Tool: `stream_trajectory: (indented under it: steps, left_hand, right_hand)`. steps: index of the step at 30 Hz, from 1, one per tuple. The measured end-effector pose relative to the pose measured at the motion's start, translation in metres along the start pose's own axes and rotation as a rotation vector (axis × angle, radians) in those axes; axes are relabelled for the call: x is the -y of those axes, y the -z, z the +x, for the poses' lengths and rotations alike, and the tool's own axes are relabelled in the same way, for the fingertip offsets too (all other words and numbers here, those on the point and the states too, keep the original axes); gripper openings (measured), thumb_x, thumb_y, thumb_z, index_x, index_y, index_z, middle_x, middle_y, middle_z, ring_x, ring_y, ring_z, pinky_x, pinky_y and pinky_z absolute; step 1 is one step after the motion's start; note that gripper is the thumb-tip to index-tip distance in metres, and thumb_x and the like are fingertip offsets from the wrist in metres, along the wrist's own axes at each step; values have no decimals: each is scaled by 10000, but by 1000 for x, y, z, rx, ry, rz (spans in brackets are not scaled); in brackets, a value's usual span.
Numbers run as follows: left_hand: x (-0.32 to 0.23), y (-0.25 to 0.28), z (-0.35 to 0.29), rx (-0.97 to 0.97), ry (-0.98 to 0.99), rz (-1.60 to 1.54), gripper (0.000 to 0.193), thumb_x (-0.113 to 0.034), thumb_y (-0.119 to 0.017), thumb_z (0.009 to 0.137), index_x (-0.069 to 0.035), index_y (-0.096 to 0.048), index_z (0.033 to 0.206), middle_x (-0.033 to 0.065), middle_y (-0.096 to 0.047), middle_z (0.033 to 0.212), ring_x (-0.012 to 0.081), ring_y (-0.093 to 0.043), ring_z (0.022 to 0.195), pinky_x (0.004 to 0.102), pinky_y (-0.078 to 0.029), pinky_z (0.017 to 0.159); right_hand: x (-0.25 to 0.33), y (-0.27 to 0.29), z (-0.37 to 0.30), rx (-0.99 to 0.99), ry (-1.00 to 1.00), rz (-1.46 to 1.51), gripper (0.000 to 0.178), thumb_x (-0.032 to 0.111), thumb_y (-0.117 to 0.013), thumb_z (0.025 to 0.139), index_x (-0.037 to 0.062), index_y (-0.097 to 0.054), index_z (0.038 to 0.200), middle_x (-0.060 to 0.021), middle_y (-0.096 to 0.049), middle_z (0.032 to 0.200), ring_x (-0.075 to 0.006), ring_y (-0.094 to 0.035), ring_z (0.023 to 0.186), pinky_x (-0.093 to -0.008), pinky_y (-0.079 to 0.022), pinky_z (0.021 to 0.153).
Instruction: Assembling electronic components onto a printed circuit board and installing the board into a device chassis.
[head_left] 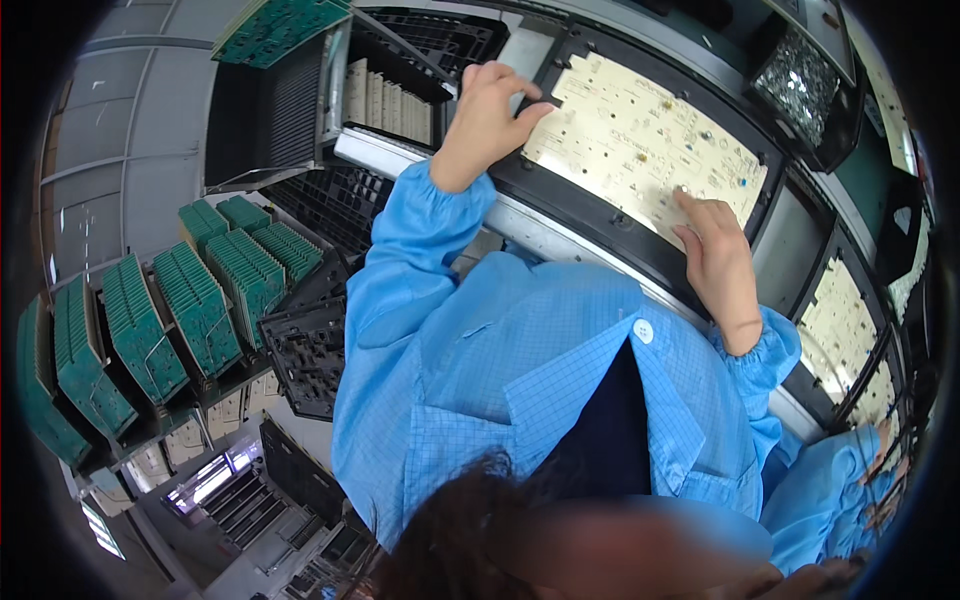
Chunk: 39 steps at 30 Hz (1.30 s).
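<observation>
Dark hair sits nearest us. Our cream rectangular circuit board lies in a black rectangular tray, long axis far-left to near-right, just right of our left hand, grip unclear; our right hand, loosely open, overlaps its near edge.

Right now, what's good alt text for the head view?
A person's left hand is at the left edge of a cream circuit board in a black frame, the right hand over its lower right part. Rows of green boards stand at left; another cream board lies farther right.
</observation>
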<state>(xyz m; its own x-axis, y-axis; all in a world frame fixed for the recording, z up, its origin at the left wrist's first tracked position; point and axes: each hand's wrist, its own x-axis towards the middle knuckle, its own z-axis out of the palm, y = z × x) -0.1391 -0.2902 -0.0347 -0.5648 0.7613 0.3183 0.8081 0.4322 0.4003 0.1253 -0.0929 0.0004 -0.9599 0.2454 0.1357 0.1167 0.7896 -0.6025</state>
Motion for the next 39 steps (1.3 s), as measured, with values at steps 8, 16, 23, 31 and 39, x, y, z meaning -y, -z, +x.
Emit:
stream_trajectory:
  steps: [8,16,23,31,39]
  left_hand:
    - [-5,-38,-26,-149,130,-216,270,-78,-758,781,0,-659,1020,177,-565,1045,369,-523,1015,426,-442,895]
    - [-3,-39,-29,-182,-90,-194,125,20,-703,762,-36,-645,858,122,-617,914,326,-551,908,421,-404,844]
    - [-10,-11,-36,-71,-56,-146,169,-58,-731,812,-54,-693,977,110,-611,1033,308,-518,1002,388,-420,894]
    - [-48,-21,-85,-111,197,17,297,-210,-816,790,2,-647,912,148,-549,1039,329,-420,1054,435,-380,929]
    - [-62,-36,-86,-164,316,77,312,-234,-794,812,-5,-640,959,150,-555,1047,337,-433,1059,464,-351,933]
  right_hand:
    - [11,-56,7,-18,130,23,210,98,-747,790,12,-634,944,-145,-629,828,-320,-613,787,-393,-514,702]
    - [15,-97,5,-164,-162,-111,169,106,-641,898,32,-507,826,-166,-607,595,-336,-626,543,-433,-495,493]
    - [-1,-38,-29,-245,-166,62,219,160,-723,861,45,-625,1020,-144,-642,736,-315,-639,679,-399,-499,606]
    - [-33,-14,-75,-281,-47,-236,171,118,-790,753,54,-662,847,-68,-586,712,-254,-555,692,-360,-446,600]
    - [-25,-46,-79,-462,-426,-386,143,113,-721,855,61,-610,782,-78,-539,626,-263,-531,569,-395,-426,535]
